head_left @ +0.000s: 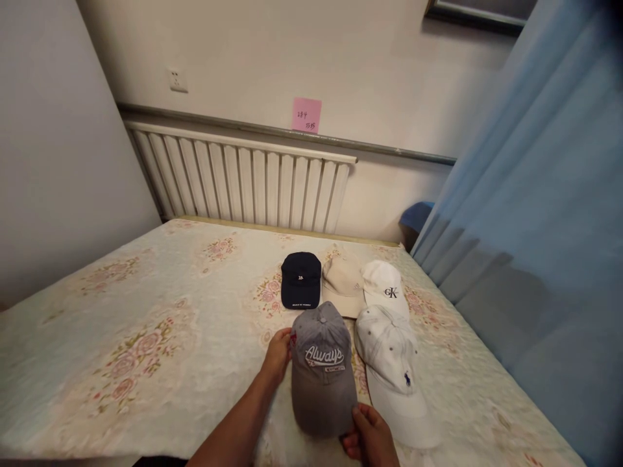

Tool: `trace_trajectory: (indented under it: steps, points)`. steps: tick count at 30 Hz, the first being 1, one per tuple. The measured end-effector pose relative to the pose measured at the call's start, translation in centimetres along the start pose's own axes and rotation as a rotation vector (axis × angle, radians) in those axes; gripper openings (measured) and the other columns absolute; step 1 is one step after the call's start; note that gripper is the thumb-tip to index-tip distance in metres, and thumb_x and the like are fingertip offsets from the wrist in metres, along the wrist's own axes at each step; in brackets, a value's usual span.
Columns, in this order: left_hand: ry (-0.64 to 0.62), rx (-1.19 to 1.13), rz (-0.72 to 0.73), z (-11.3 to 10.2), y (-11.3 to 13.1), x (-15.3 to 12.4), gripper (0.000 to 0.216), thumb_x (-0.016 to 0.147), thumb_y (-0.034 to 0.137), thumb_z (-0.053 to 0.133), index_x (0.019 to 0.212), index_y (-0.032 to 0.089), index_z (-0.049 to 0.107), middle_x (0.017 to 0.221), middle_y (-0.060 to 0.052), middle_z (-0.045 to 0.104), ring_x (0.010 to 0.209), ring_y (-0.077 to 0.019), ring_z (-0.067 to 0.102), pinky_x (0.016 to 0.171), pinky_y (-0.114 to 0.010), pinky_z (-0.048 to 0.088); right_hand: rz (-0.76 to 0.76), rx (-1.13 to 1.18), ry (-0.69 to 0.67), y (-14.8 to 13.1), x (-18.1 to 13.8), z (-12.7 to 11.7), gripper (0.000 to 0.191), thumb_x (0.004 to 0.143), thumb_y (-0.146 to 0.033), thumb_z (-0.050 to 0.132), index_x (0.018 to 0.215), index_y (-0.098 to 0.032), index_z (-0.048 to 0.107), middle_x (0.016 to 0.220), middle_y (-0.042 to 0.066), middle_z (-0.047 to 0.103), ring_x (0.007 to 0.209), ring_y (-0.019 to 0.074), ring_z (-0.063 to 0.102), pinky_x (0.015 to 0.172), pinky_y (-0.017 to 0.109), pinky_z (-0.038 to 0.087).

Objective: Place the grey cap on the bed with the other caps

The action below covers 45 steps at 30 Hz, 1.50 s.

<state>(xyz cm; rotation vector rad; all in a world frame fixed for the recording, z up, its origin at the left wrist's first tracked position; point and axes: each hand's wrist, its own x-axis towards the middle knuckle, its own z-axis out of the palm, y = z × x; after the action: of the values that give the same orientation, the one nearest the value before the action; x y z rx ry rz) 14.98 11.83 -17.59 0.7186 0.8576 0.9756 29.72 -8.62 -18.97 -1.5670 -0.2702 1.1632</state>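
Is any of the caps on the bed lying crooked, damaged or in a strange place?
Nothing stands out. The grey "Always" cap, held by the left hand and right hand, lies flat beside the white cotton cap. Navy cap, beige cap and white CK cap form a tidy row.

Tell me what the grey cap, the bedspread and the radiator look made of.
Grey cap: soft woven fabric, probably washed cotton; faded matte look, stitched lettering. Bedspread: quilted textile with slight sheen, puckered surface, printed flowers. Radiator: likely painted metal; smooth white rigid fins.
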Motion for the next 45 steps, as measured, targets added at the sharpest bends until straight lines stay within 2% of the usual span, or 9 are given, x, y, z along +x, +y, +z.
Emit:
trace_trajectory:
  steps: [7, 12, 16, 20, 26, 31, 35, 40, 45]
  points:
    - [0.015, 0.024, 0.020, -0.3, -0.4, 0.2, 0.026, 0.068, 0.021, 0.059, 0.093, 0.013, 0.059, 0.074, -0.003, 0.070, 0.066, -0.0162, 0.065, 0.063, -0.027, 0.049, 0.008, 0.003, 0.014, -0.2, -0.1, 0.1, 0.050, 0.055, -0.053, 0.071, 0.086, -0.017, 0.054, 0.043, -0.003, 0.059, 0.036, 0.0156, 0.058, 0.035, 0.023, 0.045]
    - [0.067, 0.054, 0.063, -0.7, -0.7, 0.1, 0.040, 0.074, 0.027, 0.061, 0.111, 0.014, 0.054, 0.102, -0.010, 0.069, 0.089, -0.0198, 0.066, 0.078, -0.031, 0.051, -0.016, -0.017, 0.033, -0.3, -0.4, 0.2, 0.050, 0.057, -0.053, 0.068, 0.086, -0.017, 0.052, 0.042, -0.003, 0.059, 0.036, 0.0151, 0.057, 0.035, 0.022, 0.045]
    - [0.130, 0.112, 0.118, -1.2, -0.7, -0.5, 0.037, 0.077, 0.024, 0.061, 0.112, 0.014, 0.055, 0.123, -0.015, 0.059, 0.111, -0.0229, 0.058, 0.093, -0.034, 0.046, -0.052, 0.004, 0.048, -0.2, -0.5, 0.3, 0.049, 0.056, -0.053, 0.069, 0.085, -0.017, 0.053, 0.042, -0.004, 0.058, 0.036, 0.0148, 0.057, 0.034, 0.022, 0.044]
    - [0.192, 0.182, 0.170, -2.4, -1.0, -2.2, 0.032, 0.079, 0.023, 0.058, 0.110, 0.016, 0.056, 0.130, -0.015, 0.053, 0.118, -0.0238, 0.052, 0.096, -0.035, 0.044, -0.084, 0.010, 0.044, 0.2, -0.3, 0.2, 0.049, 0.055, -0.055, 0.069, 0.082, -0.017, 0.053, 0.042, -0.003, 0.059, 0.036, 0.0155, 0.057, 0.035, 0.023, 0.044]
    - [0.218, 0.346, 0.259, -4.3, -2.1, -6.9, 0.033, 0.077, 0.029, 0.058, 0.107, 0.014, 0.058, 0.117, -0.015, 0.061, 0.104, -0.0238, 0.061, 0.097, -0.039, 0.043, -0.105, 0.026, 0.036, 0.4, -0.2, 0.2, 0.049, 0.056, -0.054, 0.069, 0.083, -0.017, 0.051, 0.042, -0.003, 0.059, 0.036, 0.0165, 0.058, 0.035, 0.024, 0.045]
    - [0.154, 0.540, 0.399, -4.4, -2.6, -10.7, 0.033, 0.075, 0.035, 0.059, 0.101, 0.015, 0.062, 0.107, -0.012, 0.063, 0.103, -0.0252, 0.059, 0.098, -0.041, 0.042, -0.141, 0.047, 0.022, 0.2, -0.7, 0.3, 0.048, 0.056, -0.054, 0.069, 0.081, -0.018, 0.051, 0.043, -0.004, 0.059, 0.037, 0.0159, 0.058, 0.037, 0.025, 0.047]
    - [0.039, 0.897, 0.546, -4.5, -3.3, -12.5, 0.037, 0.080, 0.035, 0.051, 0.112, 0.016, 0.057, 0.116, -0.012, 0.059, 0.111, -0.0246, 0.055, 0.098, -0.041, 0.043, -0.156, 0.067, 0.016, 0.1, -1.0, 0.3, 0.048, 0.055, -0.054, 0.070, 0.081, -0.019, 0.050, 0.042, -0.005, 0.057, 0.036, 0.0163, 0.058, 0.036, 0.025, 0.047]
    - [-0.045, 1.169, 0.558, -4.5, -4.2, -13.8, 0.060, 0.072, 0.029, 0.059, 0.129, 0.017, 0.045, 0.134, -0.012, 0.048, 0.128, -0.0264, 0.040, 0.109, -0.043, 0.031, -0.179, 0.077, 0.008, 0.1, -1.4, 0.2, 0.051, 0.056, -0.049, 0.071, 0.089, -0.018, 0.048, 0.044, -0.006, 0.058, 0.038, 0.0158, 0.058, 0.038, 0.026, 0.048]
    - [-0.067, 1.289, 0.570, -4.1, -4.5, -14.3, 0.069, 0.069, 0.026, 0.061, 0.134, 0.016, 0.041, 0.137, -0.013, 0.045, 0.130, -0.0274, 0.037, 0.110, -0.045, 0.029, -0.183, 0.066, -0.001, -0.1, -1.6, 0.1, 0.052, 0.057, -0.048, 0.070, 0.092, -0.017, 0.047, 0.045, -0.006, 0.059, 0.039, 0.0168, 0.059, 0.038, 0.028, 0.049]
